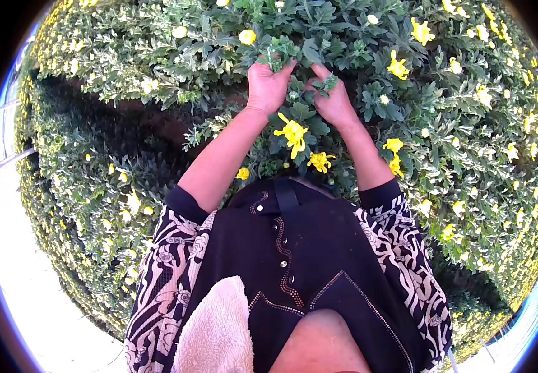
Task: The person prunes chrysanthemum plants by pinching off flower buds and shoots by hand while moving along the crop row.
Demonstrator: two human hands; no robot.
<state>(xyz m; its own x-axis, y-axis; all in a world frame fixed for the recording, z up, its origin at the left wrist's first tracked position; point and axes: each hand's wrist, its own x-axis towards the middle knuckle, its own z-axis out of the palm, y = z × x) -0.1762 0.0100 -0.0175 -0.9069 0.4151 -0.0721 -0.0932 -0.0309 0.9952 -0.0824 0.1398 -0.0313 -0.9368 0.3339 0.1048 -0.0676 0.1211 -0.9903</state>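
Note:
Both hands reach into leafy green plants at the top centre. My left hand (pixel 268 86) is closed around a leafy shoot (pixel 279 51), with the thumb pointing up and right and the fingers partly behind leaves. Just to the right, my right hand (pixel 333 102) has its fingers bent among the leaves; a small sprig (pixel 325 84) lies over them, and what they hold is hidden. Below and between the hands hangs a large yellow flower (pixel 292 135). An orange-yellow flower (pixel 320 162) sits lower, near the dark apron.
Dense plants with yellow flowers (pixel 398 65) and pale buds (pixel 179 32) spread on all sides. A dark gap (pixel 126 124) runs between rows at the left. A pale cloth (pixel 216 329) hangs over the person's chest.

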